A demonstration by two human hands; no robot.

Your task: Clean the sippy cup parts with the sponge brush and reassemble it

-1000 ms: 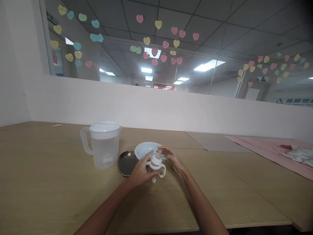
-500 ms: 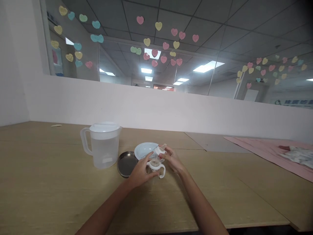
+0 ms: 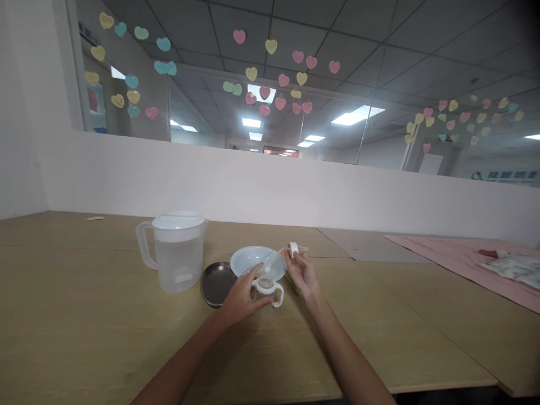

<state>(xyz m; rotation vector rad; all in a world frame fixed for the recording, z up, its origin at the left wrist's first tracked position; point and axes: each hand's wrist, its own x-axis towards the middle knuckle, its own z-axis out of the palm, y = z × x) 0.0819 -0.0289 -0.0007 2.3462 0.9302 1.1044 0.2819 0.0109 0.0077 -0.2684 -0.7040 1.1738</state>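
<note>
A small clear baby bottle (image 3: pixel 267 291) with white side handles stands on the wooden table, its top off. My left hand (image 3: pixel 241 297) is wrapped round the bottle's left side. My right hand (image 3: pixel 298 268) is raised just right of the bottle and pinches the white nipple cap (image 3: pixel 294 248) at its fingertips, tilted. Behind the bottle lies a pale blue plate (image 3: pixel 253 260) with a thin utensil across it. A round metal dish (image 3: pixel 216 283) sits left of the bottle.
A clear lidded water pitcher (image 3: pixel 172 252) stands at the left of the metal dish. A pink cloth (image 3: pixel 464 259) with a patterned item lies at the far right. A white wall with a window runs behind the table. The table's front edge (image 3: pixel 442 385) is close.
My right hand has taken the nipple cap off the bottle and lifted it up and to the right. My left hand has stayed on the bottle.
</note>
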